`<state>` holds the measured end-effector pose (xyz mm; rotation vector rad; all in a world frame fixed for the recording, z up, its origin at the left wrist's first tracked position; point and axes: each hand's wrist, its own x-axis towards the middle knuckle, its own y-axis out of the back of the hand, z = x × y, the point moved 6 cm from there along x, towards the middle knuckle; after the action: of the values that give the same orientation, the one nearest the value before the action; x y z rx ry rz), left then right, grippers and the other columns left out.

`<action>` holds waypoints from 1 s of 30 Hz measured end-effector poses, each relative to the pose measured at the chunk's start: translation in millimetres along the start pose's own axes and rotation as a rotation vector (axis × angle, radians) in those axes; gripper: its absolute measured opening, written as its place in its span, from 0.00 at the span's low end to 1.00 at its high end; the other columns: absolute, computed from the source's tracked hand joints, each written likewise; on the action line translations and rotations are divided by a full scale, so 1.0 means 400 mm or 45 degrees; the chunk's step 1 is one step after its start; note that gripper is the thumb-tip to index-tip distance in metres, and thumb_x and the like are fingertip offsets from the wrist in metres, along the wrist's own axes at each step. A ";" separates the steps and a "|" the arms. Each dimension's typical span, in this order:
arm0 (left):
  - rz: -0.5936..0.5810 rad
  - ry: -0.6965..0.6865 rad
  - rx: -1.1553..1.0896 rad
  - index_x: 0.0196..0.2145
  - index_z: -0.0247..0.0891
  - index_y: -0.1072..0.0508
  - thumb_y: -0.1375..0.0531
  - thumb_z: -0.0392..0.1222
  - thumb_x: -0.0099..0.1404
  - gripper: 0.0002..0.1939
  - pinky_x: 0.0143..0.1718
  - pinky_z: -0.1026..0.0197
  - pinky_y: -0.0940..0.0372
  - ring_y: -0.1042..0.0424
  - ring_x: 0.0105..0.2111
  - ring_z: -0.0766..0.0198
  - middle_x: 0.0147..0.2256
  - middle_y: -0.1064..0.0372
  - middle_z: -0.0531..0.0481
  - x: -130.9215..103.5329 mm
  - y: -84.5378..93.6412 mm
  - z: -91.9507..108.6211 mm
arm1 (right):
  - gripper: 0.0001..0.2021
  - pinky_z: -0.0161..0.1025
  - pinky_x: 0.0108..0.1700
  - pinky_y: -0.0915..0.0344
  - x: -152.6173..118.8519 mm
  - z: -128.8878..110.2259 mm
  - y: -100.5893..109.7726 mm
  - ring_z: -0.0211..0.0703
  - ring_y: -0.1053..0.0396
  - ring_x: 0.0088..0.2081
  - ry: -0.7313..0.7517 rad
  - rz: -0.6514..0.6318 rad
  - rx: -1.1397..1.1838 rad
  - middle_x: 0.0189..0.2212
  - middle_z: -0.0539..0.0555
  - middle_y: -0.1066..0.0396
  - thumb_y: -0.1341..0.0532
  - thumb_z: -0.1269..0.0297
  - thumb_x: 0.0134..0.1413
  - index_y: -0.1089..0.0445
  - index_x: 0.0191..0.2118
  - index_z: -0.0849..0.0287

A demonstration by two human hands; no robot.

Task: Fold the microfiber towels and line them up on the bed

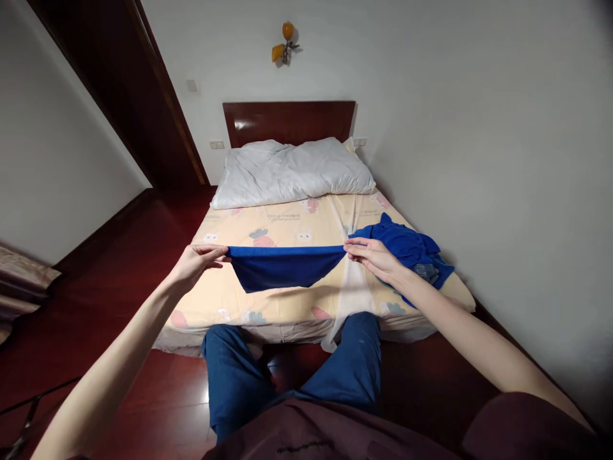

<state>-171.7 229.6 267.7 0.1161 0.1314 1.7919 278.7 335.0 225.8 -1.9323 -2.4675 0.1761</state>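
Observation:
A blue cloth [285,265] is stretched between my two hands above the bed, its top edge nearly straight and its lower part hanging down. My left hand [204,260] pinches the cloth's left corner between thumb and fingers. At the right corner, my right hand [366,252] pinches the same edge. A crumpled pile of blue fabric [405,246] lies on the right side of the bed, just beyond my right hand, with a greyish-blue patch at its near side.
The bed [287,310] has a pale yellow patterned sheet and a bunched white quilt [292,172] by the dark headboard [290,121]. A sheer white strip [353,294] runs down the sheet. Walls stand behind and to the right; a curtain [22,284] hangs far left.

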 end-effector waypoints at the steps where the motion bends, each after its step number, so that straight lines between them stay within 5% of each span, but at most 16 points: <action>1: -0.030 0.024 0.012 0.33 0.35 0.16 0.24 0.56 0.45 0.24 0.32 0.52 0.26 0.20 0.38 0.43 0.36 0.20 0.34 -0.004 -0.006 -0.015 | 0.19 0.37 0.31 0.28 -0.012 0.012 0.009 0.39 0.27 0.27 -0.024 -0.002 -0.001 0.28 0.55 0.22 0.20 0.60 0.35 0.20 0.37 0.58; 6: -0.114 0.133 0.047 0.33 0.38 0.16 0.25 0.58 0.48 0.22 0.35 0.53 0.27 0.20 0.42 0.44 0.39 0.20 0.35 0.033 -0.029 -0.107 | 0.17 0.34 0.30 0.28 0.005 0.071 0.022 0.38 0.26 0.28 -0.137 0.031 0.042 0.28 0.55 0.22 0.21 0.65 0.37 0.20 0.36 0.60; 11: -0.136 0.114 0.053 0.32 0.37 0.16 0.26 0.61 0.47 0.24 0.38 0.53 0.27 0.21 0.40 0.47 0.40 0.20 0.35 0.147 -0.058 -0.168 | 0.14 0.33 0.30 0.28 0.138 0.120 -0.010 0.38 0.24 0.28 -0.160 0.098 0.060 0.28 0.55 0.22 0.22 0.70 0.38 0.22 0.34 0.60; 17: 0.063 -0.066 0.057 0.31 0.34 0.17 0.26 0.61 0.42 0.28 0.36 0.54 0.29 0.24 0.36 0.51 0.34 0.21 0.38 0.299 -0.071 -0.106 | 0.18 0.36 0.33 0.27 0.313 0.079 -0.054 0.41 0.24 0.28 0.237 0.257 -0.113 0.27 0.54 0.21 0.22 0.61 0.37 0.25 0.34 0.60; 20: 0.188 -0.232 0.149 0.35 0.35 0.17 0.28 0.60 0.49 0.25 0.34 0.57 0.31 0.24 0.35 0.53 0.34 0.21 0.40 0.311 -0.050 -0.061 | 0.22 0.41 0.43 0.25 0.329 0.047 -0.055 0.45 0.21 0.34 0.506 0.302 -0.134 0.32 0.56 0.20 0.24 0.51 0.38 0.24 0.37 0.59; 23: 0.317 -0.397 0.321 0.36 0.38 0.16 0.31 0.58 0.54 0.21 0.35 0.59 0.32 0.25 0.35 0.56 0.35 0.20 0.42 0.279 -0.018 -0.073 | 0.22 0.44 0.49 0.25 0.303 0.070 -0.042 0.49 0.20 0.40 0.605 0.327 -0.198 0.37 0.58 0.19 0.26 0.48 0.41 0.23 0.39 0.58; 26: 0.266 -0.478 0.452 0.36 0.40 0.16 0.33 0.59 0.57 0.20 0.36 0.59 0.33 0.25 0.36 0.56 0.35 0.21 0.41 0.229 -0.014 -0.175 | 0.17 0.48 0.51 0.25 0.259 0.175 -0.033 0.52 0.21 0.43 0.519 0.296 -0.319 0.39 0.59 0.19 0.29 0.50 0.45 0.22 0.38 0.56; 30: 0.091 -0.318 0.546 0.34 0.40 0.17 0.37 0.59 0.58 0.20 0.37 0.56 0.33 0.25 0.38 0.53 0.37 0.20 0.38 0.138 -0.065 -0.428 | 0.09 0.51 0.49 0.25 0.171 0.420 -0.046 0.54 0.21 0.40 0.244 0.211 -0.425 0.35 0.58 0.19 0.30 0.57 0.44 0.22 0.32 0.54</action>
<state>-184.7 284.6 94.8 0.6555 0.3339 1.7808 232.5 382.3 55.8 -2.1546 -2.3304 -0.4287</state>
